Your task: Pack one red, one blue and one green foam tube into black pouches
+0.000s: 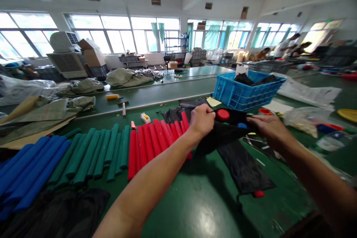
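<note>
A black cloth bag (213,139) hangs between my hands above the green table. My left hand (201,121) is closed on its left edge, and my right hand (264,123) pinches the right edge. At the bag's opening a round red piece (223,114) shows, with a bit of blue (242,125) to its right. Below the hands another black bag (247,167) lies flat, a red end (259,194) sticking out of it. Red ribbed sticks (150,139) lie in a row left of my left hand, partly behind my forearm.
Green sticks (92,154) and blue sticks (33,167) lie further left, dark cloth (61,212) in front of them. A blue crate (245,91) with black cloth stands behind my hands. Plastic bags (302,119) are at right. People (284,46) are at the far right.
</note>
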A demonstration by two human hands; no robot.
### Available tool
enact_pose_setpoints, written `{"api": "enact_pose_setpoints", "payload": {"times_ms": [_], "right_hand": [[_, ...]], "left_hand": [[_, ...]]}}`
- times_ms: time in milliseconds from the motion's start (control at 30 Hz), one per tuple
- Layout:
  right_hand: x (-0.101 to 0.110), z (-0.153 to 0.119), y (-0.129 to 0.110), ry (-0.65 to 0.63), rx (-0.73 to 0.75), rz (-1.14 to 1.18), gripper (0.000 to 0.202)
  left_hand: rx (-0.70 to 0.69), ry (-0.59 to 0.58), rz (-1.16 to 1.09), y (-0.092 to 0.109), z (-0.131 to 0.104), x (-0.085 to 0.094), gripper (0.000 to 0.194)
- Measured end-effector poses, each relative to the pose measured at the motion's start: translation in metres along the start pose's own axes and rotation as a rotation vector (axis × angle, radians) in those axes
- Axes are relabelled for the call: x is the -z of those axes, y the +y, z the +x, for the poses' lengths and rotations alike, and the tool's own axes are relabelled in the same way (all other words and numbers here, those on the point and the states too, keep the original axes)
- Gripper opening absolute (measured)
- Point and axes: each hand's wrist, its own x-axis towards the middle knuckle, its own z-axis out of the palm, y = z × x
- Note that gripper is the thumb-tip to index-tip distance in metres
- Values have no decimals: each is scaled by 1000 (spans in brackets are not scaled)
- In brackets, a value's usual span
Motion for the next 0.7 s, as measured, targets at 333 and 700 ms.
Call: {"api": "enact_pose_setpoints", "payload": {"times_ms": [333, 700], "right_hand": [[-27, 2, 219, -69, -372, -158, 22], [-113, 98, 149, -168, 224, -752, 26]], "left_hand": [[3, -475, 557, -155, -37, -126, 21], [37, -255, 845, -326, -157, 3, 16]]}}
